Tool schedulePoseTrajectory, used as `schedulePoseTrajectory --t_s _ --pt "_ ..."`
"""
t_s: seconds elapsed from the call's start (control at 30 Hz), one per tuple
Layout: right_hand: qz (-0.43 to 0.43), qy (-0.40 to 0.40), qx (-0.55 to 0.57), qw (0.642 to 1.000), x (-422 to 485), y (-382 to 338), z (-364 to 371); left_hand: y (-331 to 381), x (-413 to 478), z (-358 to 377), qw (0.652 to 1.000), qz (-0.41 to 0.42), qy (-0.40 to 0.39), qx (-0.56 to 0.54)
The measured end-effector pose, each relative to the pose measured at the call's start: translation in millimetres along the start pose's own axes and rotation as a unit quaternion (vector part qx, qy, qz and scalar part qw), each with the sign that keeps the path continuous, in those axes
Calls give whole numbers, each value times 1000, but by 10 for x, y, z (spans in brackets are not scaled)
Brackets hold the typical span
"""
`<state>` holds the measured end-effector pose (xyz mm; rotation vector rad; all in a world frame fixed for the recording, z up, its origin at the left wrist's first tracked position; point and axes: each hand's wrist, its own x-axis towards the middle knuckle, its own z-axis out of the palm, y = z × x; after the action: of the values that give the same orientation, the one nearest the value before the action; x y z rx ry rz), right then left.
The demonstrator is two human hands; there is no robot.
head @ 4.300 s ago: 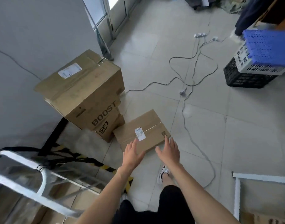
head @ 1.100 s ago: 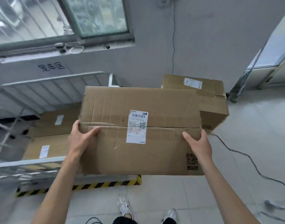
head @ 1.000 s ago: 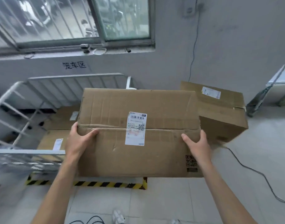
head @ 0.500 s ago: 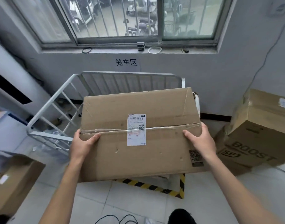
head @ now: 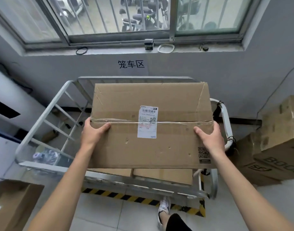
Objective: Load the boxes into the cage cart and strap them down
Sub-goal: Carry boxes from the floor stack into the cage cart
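I hold a flat brown cardboard box [head: 168,104] with a white shipping label, level over the open top of the grey metal cage cart [head: 41,120]. My left hand [head: 93,134] grips its left edge with the thumb on top. My right hand [head: 209,139] grips its right edge the same way. Under the held box, two cardboard boxes [head: 163,175] lie inside the cart. A black strap [head: 216,110] is tied on the cart's right rail.
Stacked cardboard boxes [head: 276,140] printed BOOST stand to the right of the cart. Another cardboard box [head: 11,202] sits at the lower left. Yellow-black floor tape [head: 126,197] runs along the cart's front. The wall and barred window [head: 123,17] are behind the cart.
I picked the box off the floor, turned left toward the cart and carried it forward. It now hangs over the cart's middle, further in than half a second ago.
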<state>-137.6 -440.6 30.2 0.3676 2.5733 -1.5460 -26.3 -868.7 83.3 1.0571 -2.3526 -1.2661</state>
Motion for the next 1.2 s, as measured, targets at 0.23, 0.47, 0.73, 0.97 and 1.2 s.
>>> schedulePoseTrajectory --t_s 0.23,0.47,0.73,0.97,1.2 --pt "104 -47 -41 993 395 491 632 -569 672 537 995 -63 -66 43" --pt "217 -47 -119 968 515 1382 1084 -1566 1079 1537 965 -156 -207 47" --pt "340 -41 -178 922 697 2349 1625 -2740 1220 2321 925 -230 -292 83" --pt "348 -38 -221 910 1191 2919 1982 -3286 1574 3118 920 -217 -300 128" --pt "335 -40 -209 918 1644 3315 2219 -3626 1689 3532 918 -234 -307 95"
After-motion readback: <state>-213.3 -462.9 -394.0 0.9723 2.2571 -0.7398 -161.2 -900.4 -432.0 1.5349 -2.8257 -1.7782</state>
